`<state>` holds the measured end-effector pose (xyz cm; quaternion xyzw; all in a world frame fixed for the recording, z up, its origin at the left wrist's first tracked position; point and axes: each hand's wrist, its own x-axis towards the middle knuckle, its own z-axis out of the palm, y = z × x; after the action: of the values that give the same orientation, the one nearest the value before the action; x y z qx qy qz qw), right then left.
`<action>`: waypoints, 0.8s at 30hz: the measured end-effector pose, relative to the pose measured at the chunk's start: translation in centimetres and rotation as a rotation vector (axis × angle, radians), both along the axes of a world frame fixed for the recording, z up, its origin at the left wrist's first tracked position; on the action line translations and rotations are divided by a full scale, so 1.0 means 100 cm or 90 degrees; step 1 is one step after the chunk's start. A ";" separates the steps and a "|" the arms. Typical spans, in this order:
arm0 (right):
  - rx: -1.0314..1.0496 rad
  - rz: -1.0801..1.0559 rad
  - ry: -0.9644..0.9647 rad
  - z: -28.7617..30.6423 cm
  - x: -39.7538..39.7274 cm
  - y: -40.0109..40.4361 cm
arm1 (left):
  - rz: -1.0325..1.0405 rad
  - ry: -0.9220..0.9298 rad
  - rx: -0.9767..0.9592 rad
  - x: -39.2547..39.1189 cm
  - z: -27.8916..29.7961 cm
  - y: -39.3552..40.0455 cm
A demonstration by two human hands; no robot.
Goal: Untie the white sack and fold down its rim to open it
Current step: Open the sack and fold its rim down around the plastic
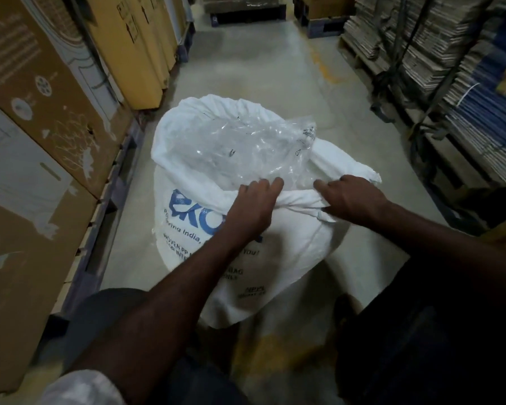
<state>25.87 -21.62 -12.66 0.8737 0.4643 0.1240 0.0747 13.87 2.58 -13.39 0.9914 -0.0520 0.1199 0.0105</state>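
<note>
A large white woven sack (289, 252) with blue print stands on the floor in front of me. Its mouth is open and the white rim (211, 112) is rolled outward around the far and left sides. A clear plastic liner (246, 144) bulges up inside the mouth. My left hand (253, 206) lies over the near rim, its fingers curled onto the fabric beside the liner. My right hand (351, 197) grips the bunched near rim (301, 200) a little to the right. No tie or string is visible.
Tall cardboard boxes (41, 121) line the left side on a low pallet. Stacks of flattened cartons on pallets (438, 62) fill the right. A concrete aisle (263, 62) runs ahead between them. My knees sit at the bottom of the view.
</note>
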 end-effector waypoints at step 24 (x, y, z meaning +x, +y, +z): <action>0.178 0.111 -0.096 0.004 -0.111 0.156 | -0.014 0.086 -0.055 -0.083 0.040 0.138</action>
<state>14.82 -6.00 -12.30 0.8201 0.5097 0.2589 -0.0238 5.56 16.37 -9.39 0.9952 -0.0568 0.0548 0.0579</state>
